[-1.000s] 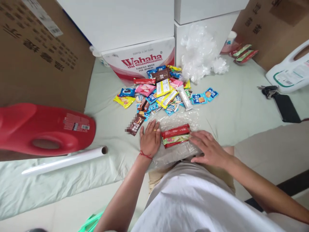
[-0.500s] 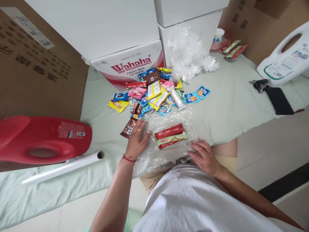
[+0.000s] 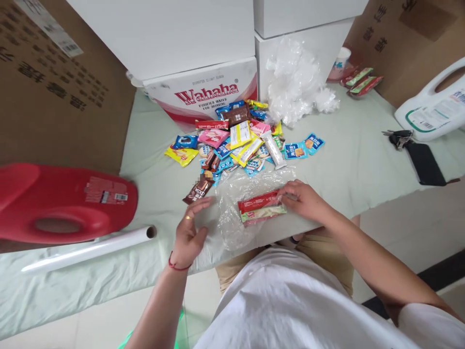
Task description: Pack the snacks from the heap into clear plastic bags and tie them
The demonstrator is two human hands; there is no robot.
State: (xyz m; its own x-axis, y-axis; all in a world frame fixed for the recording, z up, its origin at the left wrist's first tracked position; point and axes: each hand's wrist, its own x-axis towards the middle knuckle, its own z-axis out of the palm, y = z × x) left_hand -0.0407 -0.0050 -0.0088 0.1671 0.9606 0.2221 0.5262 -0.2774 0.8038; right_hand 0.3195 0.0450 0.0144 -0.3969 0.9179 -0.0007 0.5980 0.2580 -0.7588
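Note:
A small group of red and green wrapped snack bars (image 3: 262, 212) lies side by side on a sheet of clear plastic film (image 3: 232, 232) at the table's front edge. My right hand (image 3: 305, 201) is at the right end of the bars, its bent fingers closed on the film's edge there. To the left of the film, my left hand (image 3: 189, 230) is open, thumb apart, holding nothing. Its fingertips are close to a brown cocoa snack packet (image 3: 198, 190). Behind the bars is a heap of colourful snack packets (image 3: 214, 138).
A red jug (image 3: 109, 194) and a white film roll (image 3: 90, 249) lie at left. Crumpled clear plastic (image 3: 294, 82) sits behind, beside a Wahaha carton (image 3: 170, 97). At right are a black phone (image 3: 425, 164), keys (image 3: 399, 138), a white jug (image 3: 428, 116) and wrapped bars (image 3: 363, 82).
My right hand has moved up and inward to the bars, bringing the film's right side over towards them. My left hand has lifted off the film and shifted left.

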